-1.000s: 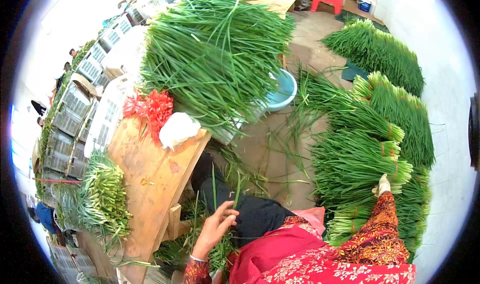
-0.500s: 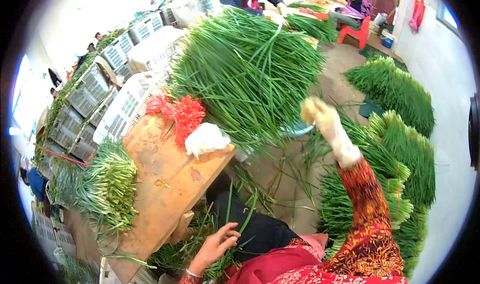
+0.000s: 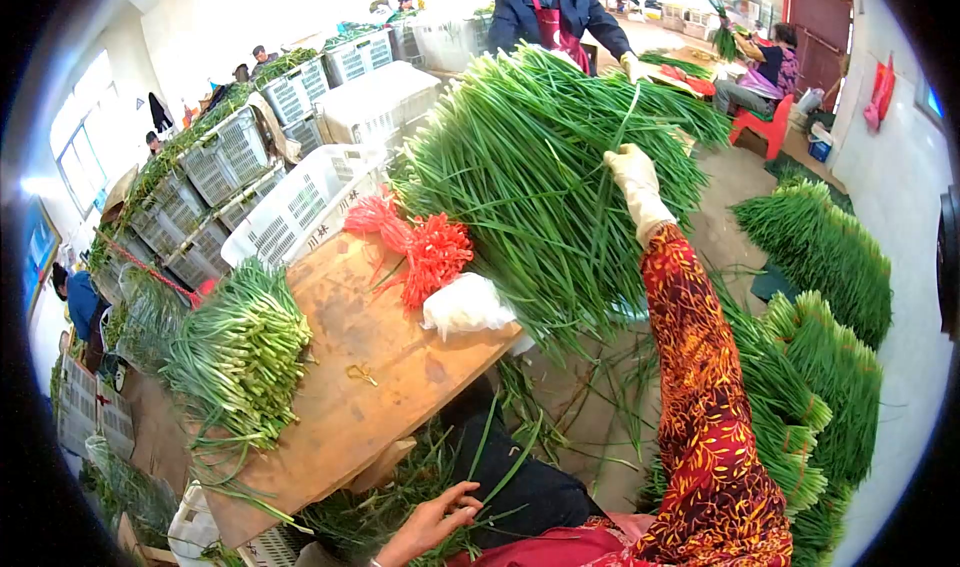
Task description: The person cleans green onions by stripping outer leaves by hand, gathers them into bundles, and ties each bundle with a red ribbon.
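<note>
A large heap of long green garlic chives [image 3: 540, 157] rises ahead of me. My right hand [image 3: 637, 182], in a pale glove, reaches onto its right side, with the fingers closed at a long leaf; the fingertips are partly hard to make out. My bare left hand [image 3: 437, 522] is low in front, over my lap, fingers apart and nothing gripped. Loose green leaves [image 3: 505, 457] lie close by it. On the wooden table [image 3: 350, 397] are a bundle of white-stemmed greens [image 3: 245, 352], red ties [image 3: 435, 257] and a white plastic bag [image 3: 467, 305].
Tied bundles of chives [image 3: 815, 247] line the floor at right. White crates [image 3: 300, 202] stand at left, some stacked. Beyond the heap is a co-worker in a dark jacket and red apron [image 3: 555, 17]. A red chair [image 3: 765, 127] stands farther back.
My right hand has moved forward from the heap's right edge onto its leaves, arm more stretched. The head view has tilted up and shifted left. My left hand stays low.
</note>
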`<state>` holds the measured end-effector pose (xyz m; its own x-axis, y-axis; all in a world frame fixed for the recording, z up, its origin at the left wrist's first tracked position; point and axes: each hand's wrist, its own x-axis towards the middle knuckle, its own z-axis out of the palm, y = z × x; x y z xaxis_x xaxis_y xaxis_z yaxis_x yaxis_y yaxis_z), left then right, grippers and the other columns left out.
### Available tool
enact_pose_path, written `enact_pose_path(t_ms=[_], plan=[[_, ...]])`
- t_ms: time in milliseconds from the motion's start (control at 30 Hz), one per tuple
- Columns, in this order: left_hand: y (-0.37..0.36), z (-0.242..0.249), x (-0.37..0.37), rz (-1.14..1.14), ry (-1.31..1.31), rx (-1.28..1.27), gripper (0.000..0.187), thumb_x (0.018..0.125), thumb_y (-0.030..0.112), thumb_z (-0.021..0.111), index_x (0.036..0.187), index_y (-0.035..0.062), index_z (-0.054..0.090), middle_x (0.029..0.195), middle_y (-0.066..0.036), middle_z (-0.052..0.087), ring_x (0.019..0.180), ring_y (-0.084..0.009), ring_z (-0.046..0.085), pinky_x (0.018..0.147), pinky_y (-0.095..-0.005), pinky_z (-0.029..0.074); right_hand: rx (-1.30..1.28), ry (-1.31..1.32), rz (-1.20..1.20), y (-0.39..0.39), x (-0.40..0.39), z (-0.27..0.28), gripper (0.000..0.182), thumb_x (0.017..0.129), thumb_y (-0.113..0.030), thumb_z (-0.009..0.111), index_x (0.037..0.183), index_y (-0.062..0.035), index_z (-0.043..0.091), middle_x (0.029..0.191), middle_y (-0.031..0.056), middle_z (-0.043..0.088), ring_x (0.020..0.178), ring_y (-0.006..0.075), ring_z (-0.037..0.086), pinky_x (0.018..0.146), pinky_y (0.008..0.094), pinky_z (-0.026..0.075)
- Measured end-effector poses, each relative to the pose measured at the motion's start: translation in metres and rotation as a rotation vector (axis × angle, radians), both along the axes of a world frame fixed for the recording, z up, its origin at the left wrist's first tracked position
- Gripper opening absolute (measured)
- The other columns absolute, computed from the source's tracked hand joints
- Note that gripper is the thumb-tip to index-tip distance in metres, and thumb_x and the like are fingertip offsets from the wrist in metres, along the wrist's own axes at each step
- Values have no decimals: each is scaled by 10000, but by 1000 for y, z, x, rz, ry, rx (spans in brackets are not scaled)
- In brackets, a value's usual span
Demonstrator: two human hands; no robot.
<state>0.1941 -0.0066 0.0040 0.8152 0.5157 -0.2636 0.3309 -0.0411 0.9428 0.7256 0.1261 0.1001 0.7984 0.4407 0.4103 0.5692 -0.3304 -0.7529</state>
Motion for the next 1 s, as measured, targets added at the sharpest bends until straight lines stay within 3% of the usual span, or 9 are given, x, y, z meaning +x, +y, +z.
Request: enact_pose_path(t_ms=[100, 133, 233, 333, 400, 833, 900, 967, 1000], plan=[[5, 12, 5, 6, 245, -216, 396, 898, 154, 461, 1268, 37, 378, 1037, -74, 591, 836, -119, 576, 714, -254, 451, 291, 91, 242, -15, -5, 6, 199, 820, -146, 548, 991, -52, 584, 730, 12, 601, 656, 74, 532, 623, 209, 420], [5, 9, 4, -1, 246, -220, 396, 898, 154, 461, 1268, 37, 378, 1037, -74, 591, 836, -119, 576, 714, -254, 451, 179, -6, 274, -22, -15, 11, 193, 844, -125, 517, 1012, -47, 571, 739, 10, 599, 659, 68, 529, 628, 205, 419], [8, 1, 5, -78, 233, -144, 429, 895, 215, 496, 1274, 57, 372, 1034, -75, 595, 837, -144, 593, 766, -291, 465, -242, -330, 221, -27, -40, 5, 350, 799, -331, 571, 1033, -71, 570, 865, 116, 640, 792, 232, 612, 722, 342, 456], [1, -10, 8, -89, 270, -200, 419, 897, 199, 490, 1273, 55, 376, 1036, -83, 593, 841, -159, 592, 761, -304, 467, -426, -294, 270, -21, -59, -8, 431, 752, -415, 590, 1021, -79, 582, 898, 164, 623, 856, 314, 595, 749, 403, 455], [-7, -31, 4, -19, -57, -7, 377, 886, 130, 502, 1253, 87, 425, 925, -1, 600, 656, -55, 500, 526, -203, 388, -448, -293, 246, -18, -63, -16, 402, 757, -402, 585, 989, -74, 594, 874, 164, 624, 839, 321, 595, 736, 406, 458], [-9, -17, 26, -3, 193, -199, 371, 894, 130, 491, 1257, 86, 429, 966, 16, 594, 649, -30, 496, 469, -182, 315, -412, -660, 103, 53, -51, 36, 298, 803, -332, 578, 852, -43, 634, 869, 142, 627, 759, 244, 627, 568, 370, 494], [-9, -6, 35, -3, 231, -202, 366, 895, 172, 497, 1245, 81, 440, 977, -7, 592, 711, -63, 523, 531, -199, 378, -469, -751, -13, 73, -66, 46, 277, 800, -293, 577, 856, -29, 638, 885, 159, 617, 765, 230, 628, 522, 376, 484], [-3, 4, 49, -99, 453, -153, 411, 900, 182, 478, 1274, 49, 374, 1038, -91, 588, 851, -174, 592, 754, -319, 470, -270, -935, -164, 60, -93, 52, 256, 781, -235, 569, 890, -7, 610, 850, 175, 595, 741, 233, 611, 546, 380, 469], [-2, 11, 57, -100, 534, -149, 403, 897, 168, 475, 1268, 40, 381, 1042, -97, 584, 869, -187, 593, 743, -334, 475, -143, -799, -111, 58, -108, 55, 256, 771, -223, 562, 911, -12, 591, 814, 156, 582, 707, 229, 596, 561, 377, 459]])
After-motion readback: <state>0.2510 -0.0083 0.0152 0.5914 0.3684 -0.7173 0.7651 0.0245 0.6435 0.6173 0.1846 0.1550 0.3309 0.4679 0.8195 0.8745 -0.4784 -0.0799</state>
